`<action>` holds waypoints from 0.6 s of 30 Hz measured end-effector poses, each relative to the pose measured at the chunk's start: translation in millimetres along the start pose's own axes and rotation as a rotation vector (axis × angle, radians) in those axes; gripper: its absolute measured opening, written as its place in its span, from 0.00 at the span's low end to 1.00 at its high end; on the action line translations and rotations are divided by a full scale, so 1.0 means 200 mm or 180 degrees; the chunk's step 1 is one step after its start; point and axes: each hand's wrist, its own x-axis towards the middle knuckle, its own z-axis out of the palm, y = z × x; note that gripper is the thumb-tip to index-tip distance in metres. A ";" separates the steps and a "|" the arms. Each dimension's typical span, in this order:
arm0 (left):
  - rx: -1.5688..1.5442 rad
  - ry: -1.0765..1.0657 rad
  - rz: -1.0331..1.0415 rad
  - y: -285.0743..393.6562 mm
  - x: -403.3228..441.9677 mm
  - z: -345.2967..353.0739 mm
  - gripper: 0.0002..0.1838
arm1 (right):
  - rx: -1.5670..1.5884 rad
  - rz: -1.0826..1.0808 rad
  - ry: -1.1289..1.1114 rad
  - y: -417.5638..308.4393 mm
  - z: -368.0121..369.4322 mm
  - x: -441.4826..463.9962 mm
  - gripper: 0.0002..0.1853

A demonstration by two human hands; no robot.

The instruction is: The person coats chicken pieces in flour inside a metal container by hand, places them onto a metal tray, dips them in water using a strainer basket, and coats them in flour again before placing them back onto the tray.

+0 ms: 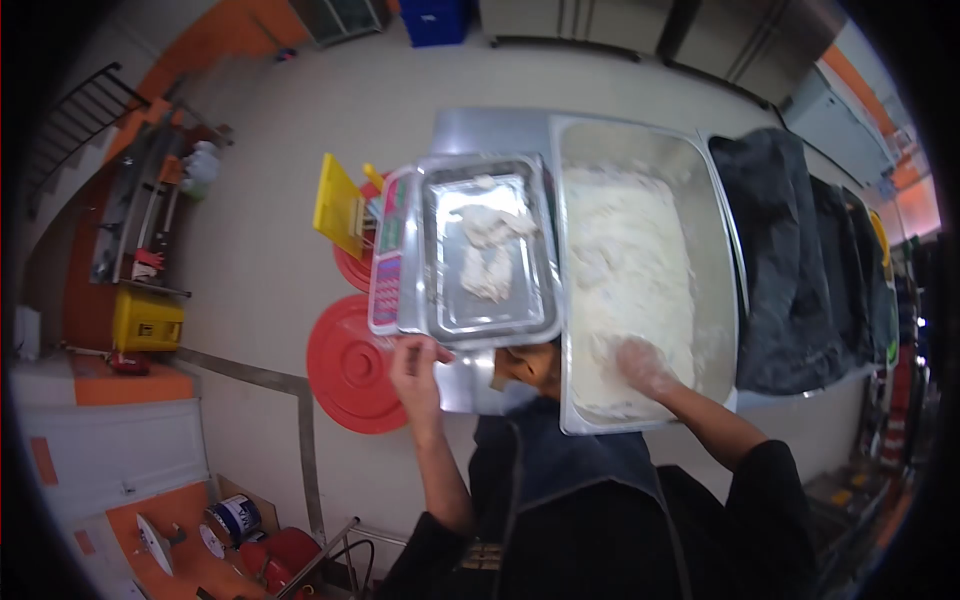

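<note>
My left hand (415,368) is beside the near left corner of a metal tray (430,322), close to the scale's edge. Its thumb reaches toward the tray, and nothing shows in its loosely bent fingers. The tray rests on a digital scale (386,290) with a pink and green panel. Two clumps of white-coated pieces, perhaps floured meat (487,274), lie in the tray. My right hand (643,368), dusted white, is down in the near part of a deep steel pan (712,300) of white flour-like powder (630,240). The powder and blur hide its fingertips.
Dark cloth (790,270) covers what stands right of the pan. Red round lids (360,365) and a yellow flap (338,205) are left of the scale. A brown-orange item (535,368) lies between tray and pan. Steel cabinets (580,25) line the back.
</note>
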 end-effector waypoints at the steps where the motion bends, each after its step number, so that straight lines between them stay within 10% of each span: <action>1: -0.0106 -0.0018 -0.0032 0.01 0.00 0.00 0.05 | -0.1196 0.0117 0.0350 0.01 0.02 0.01 0.09; 8: -0.0359 -0.0017 -0.0098 0.01 0.00 -0.01 0.05 | 0.4553 -0.0942 -0.1993 0.17 0.08 0.07 0.15; 11: -0.0417 -0.0055 -0.0146 0.01 0.00 0.01 0.05 | 0.5323 -0.1254 -0.1729 0.15 0.08 0.04 0.16; 12: -0.0423 -0.0063 -0.0147 0.01 0.00 0.01 0.05 | 0.5449 -0.0356 -0.2069 0.15 0.04 0.01 0.14; 18: -0.0373 -0.0124 -0.0186 0.03 -0.01 0.03 0.05 | 0.4817 -0.1311 -0.1493 0.05 0.24 -0.03 0.21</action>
